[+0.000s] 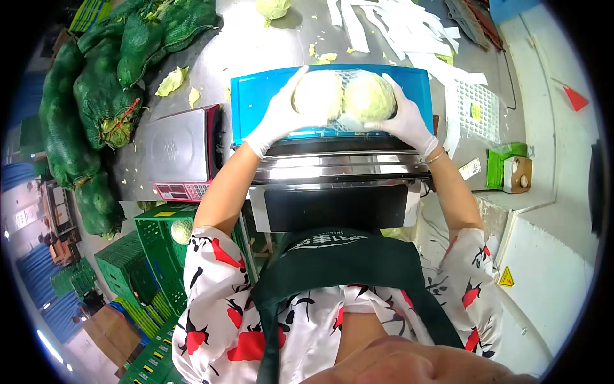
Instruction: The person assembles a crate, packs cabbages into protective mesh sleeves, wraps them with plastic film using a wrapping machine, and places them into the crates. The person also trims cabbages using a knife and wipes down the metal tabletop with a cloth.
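Observation:
Two pale green cabbages sit side by side over a blue tray (256, 89); white netting or clear film shows around them and between them. My left hand (281, 114), in a white glove, curves around the outer side of the left cabbage (318, 96), thumb near me. On the other side, my right hand (410, 121), gloved too, is cupped against the right cabbage (369, 97). Whether the cabbages rest on the tray or are held just above it, I cannot tell. A machine with a metal bar (339, 165) stands between the tray and my body.
A scale (179, 150) stands left of the tray. Green net sacks (102, 102) lie at the far left, with green crates (163, 249) below. White strips (409, 32) and a perforated white sheet (474, 109) lie at right. Another cabbage (273, 8) is at the back.

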Demonstrator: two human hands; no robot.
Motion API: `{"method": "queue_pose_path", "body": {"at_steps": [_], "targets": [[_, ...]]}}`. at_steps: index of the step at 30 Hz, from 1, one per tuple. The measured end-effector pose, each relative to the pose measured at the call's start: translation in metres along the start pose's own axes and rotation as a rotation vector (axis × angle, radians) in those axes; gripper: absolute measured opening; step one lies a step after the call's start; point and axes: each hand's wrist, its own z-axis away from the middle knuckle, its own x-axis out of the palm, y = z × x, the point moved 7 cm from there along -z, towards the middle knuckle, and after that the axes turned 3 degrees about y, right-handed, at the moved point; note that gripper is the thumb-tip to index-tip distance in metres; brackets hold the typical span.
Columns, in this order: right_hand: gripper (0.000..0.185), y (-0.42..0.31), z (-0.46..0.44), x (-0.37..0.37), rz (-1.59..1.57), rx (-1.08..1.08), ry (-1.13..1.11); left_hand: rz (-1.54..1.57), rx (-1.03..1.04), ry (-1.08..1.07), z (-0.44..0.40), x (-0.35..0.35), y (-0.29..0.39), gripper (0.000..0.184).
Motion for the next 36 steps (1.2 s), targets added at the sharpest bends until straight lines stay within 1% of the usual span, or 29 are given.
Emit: {"method": "queue_pose_path", "body": {"at_steps": [2, 3, 4, 5, 8, 9, 10, 11, 12, 13, 14, 15, 16, 17, 18, 20, 21, 23, 25, 26, 27, 29, 30, 31, 32, 33, 34, 35, 36], "targets": [[0.094, 0.005, 0.002, 0.005, -0.203, 0.104, 0.016, 0.341, -0.156, 0.064, -0.003, 0.001, -0.012, 0.101], [0.089, 0.008, 0.007, 0.011, -0.351, 0.168, -0.004, 0.402, -0.197, 0.114, 0.002, 0.0, -0.015, 0.082], [0.084, 0.006, 0.012, 0.017, -0.5, 0.23, -0.024, 0.472, -0.248, 0.096, 0.008, 0.002, -0.018, 0.078], [0.068, -0.002, 0.022, 0.018, -0.539, 0.208, 0.023, 0.541, -0.305, 0.078, 0.018, 0.003, -0.023, 0.074], [0.06, -0.02, 0.053, 0.024, -0.663, 0.321, -0.078, 0.69, -0.504, -0.004, 0.061, 0.011, -0.012, 0.058], [0.053, -0.03, 0.068, 0.023, -0.649, 0.373, -0.112, 0.744, -0.553, -0.033, 0.08, 0.013, -0.005, 0.058], [0.051, -0.038, 0.092, 0.024, -0.697, 0.535, -0.221, 0.798, -0.598, -0.055, 0.101, 0.015, 0.009, 0.058], [0.05, -0.067, 0.113, 0.019, -0.673, 0.573, -0.274, 0.832, -0.68, -0.137, 0.127, 0.022, 0.016, 0.06], [0.05, -0.068, 0.142, 0.021, -0.579, 0.731, -0.379, 0.865, -0.763, -0.22, 0.155, 0.028, 0.023, 0.061], [0.053, -0.056, 0.174, 0.036, -0.628, 0.807, -0.462, 0.887, -0.822, -0.245, 0.183, 0.036, 0.022, 0.061], [0.056, -0.053, 0.197, 0.049, -0.645, 0.726, -0.373, 0.909, -0.878, -0.267, 0.209, 0.047, 0.013, 0.06], [0.055, -0.054, 0.216, 0.06, -0.695, 0.866, -0.438, 0.894, -0.91, -0.301, 0.227, 0.057, -0.004, 0.058], [0.056, -0.053, 0.219, 0.068, -0.745, 0.888, -0.421, 0.878, -0.94, -0.334, 0.244, 0.069, -0.025, 0.057], [0.056, -0.049, 0.221, 0.078, -0.795, 0.908, -0.402, 0.832, -0.885, -0.337, 0.242, 0.075, -0.035, 0.057], [0.056, -0.041, 0.225, 0.089, -0.843, 0.928, -0.381, 0.887, -0.881, -0.361, 0.243, 0.079, -0.043, 0.062], [0.064, -0.009, 0.239, 0.114, -0.91, 1.091, -0.531, 0.893, -1.186, -0.32, 0.25, 0.087, -0.059, 0.065], [0.066, -0.002, 0.243, 0.121, -0.937, 1.136, -0.559, 0.791, -1.189, -0.378, 0.253, 0.085, -0.064, 0.066], [0.068, -0.017, 0.238, 0.119, -1.114, 1.241, -0.588, 0.965, -1.205, -0.317, 0.261, 0.086, -0.061, 0.065], [0.064, -0.025, 0.241, 0.113, -1.323, 1.127, -0.545, 1.212, -1.237, -0.282, 0.27, 0.08, -0.047, 0.063], [0.062, -0.026, 0.244, 0.105, -1.425, 1.061, -0.515, 1.09, -1.136, -0.291, 0.272, 0.073, -0.048, 0.063], [0.054, -0.005, 0.262, 0.11, -1.364, 1.078, -0.476, 0.97, -1.034, -0.3, 0.28, 0.068, -0.048, 0.064], [0.045, 0.007, 0.275, 0.099, -0.79, 0.851, -0.353, 0.79, -0.777, -0.24, 0.287, 0.07, -0.043, 0.062], [0.041, 0.007, 0.278, 0.09, -0.51, 0.732, -0.289, 0.072, -0.501, -0.142, 0.287, 0.051, -0.038, 0.048], [0.024, -0.012, 0.269, 0.07, 0.02, 0.455, -0.171, -0.231, -0.384, -0.159, 0.288, 0.044, -0.032, 0.047], [0.022, -0.002, 0.279, 0.071, -0.072, 0.583, -0.101, -0.53, -0.253, -0.171, 0.289, 0.037, -0.027, 0.046], [0.021, 0.012, 0.291, 0.075, -0.16, 0.703, -0.03, -0.556, -0.031, -0.075, 0.291, 0.03, -0.024, 0.041], [0.022, 0.025, 0.301, 0.079, -0.248, 0.817, 0.038, -0.427, 0.02, 0.024, 0.283, 0.024, -0.011, 0.037], [0.024, 0.017, 0.292, 0.074, -0.247, 0.673, 0.214, -0.396, 0.02, 0.088, 0.275, 0.019, -0.007, 0.036], [0.024, 0.022, 0.29, 0.072, -0.396, 0.771, 0.236, -0.366, 0.02, 0.149, 0.269, 0.012, -0.002, 0.034]]}}
